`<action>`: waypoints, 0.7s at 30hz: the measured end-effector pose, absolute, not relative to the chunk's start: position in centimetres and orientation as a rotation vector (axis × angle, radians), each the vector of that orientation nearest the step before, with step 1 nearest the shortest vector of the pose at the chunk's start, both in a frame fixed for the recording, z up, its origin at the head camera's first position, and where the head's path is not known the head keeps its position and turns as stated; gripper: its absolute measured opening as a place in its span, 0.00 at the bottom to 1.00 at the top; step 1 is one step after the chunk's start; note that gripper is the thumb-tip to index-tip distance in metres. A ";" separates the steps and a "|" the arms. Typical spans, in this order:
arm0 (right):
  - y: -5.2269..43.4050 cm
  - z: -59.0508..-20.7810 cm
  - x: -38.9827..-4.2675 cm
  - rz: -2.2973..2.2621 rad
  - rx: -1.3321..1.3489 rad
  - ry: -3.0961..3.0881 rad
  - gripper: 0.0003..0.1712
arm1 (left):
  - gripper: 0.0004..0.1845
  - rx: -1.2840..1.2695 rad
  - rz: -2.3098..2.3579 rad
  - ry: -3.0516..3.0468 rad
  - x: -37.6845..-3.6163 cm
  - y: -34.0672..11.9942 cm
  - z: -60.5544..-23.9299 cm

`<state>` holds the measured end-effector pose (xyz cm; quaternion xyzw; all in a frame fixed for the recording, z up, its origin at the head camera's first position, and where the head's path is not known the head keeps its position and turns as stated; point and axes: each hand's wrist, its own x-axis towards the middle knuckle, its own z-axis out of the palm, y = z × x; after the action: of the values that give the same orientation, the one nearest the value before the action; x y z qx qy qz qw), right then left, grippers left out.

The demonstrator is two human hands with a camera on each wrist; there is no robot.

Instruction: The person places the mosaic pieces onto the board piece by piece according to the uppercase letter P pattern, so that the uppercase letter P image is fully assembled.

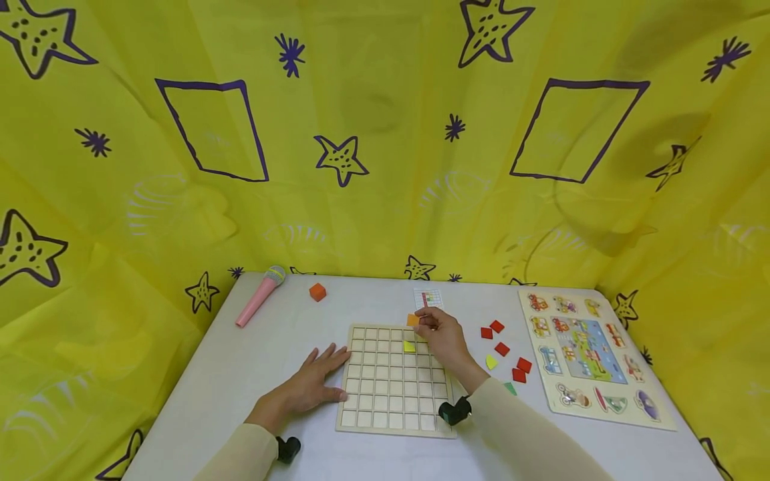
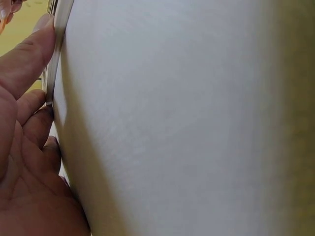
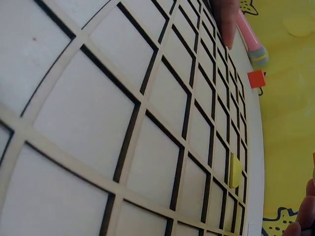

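A wooden grid board [image 1: 375, 404] lies on the white table, with a yellow tile [image 1: 410, 347] in one of its upper cells. My right hand [image 1: 444, 339] pinches an orange square tile [image 1: 412, 321] just above the board's far edge. At the left edge of the board rests my left hand [image 1: 313, 384], fingers spread, thumb and fingertips touching the frame. In the right wrist view the yellow tile [image 3: 235, 170] shows rounded on one side. A small card with a printed coloured grid [image 1: 428, 298] lies beyond the right hand.
Several red square tiles [image 1: 502, 349], a yellow piece [image 1: 491, 362] and a green piece [image 1: 510, 388] lie right of the board. Farther right is a picture puzzle board [image 1: 592, 354]. A pink toy microphone [image 1: 261, 296] and an orange cube [image 1: 317, 292] stand back left.
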<state>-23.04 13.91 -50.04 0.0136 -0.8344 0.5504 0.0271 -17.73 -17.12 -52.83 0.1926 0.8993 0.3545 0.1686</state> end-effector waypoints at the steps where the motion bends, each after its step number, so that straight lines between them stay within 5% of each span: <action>1: 13.7 -50.2 -23.1 1.696 0.055 -2.584 0.13 | 0.47 0.547 1.009 2.558 -17.7 -17.1 -52.8; 21: 12.2 -52.9 -23.1 1.605 0.164 -2.715 0.11 | 0.48 0.592 1.002 2.568 -17.9 -17.1 -53.0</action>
<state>-23.15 12.24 -52.90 0.0518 -0.8596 0.5083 -0.0084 -17.87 -17.12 -53.00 0.2074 0.8990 0.3508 0.1602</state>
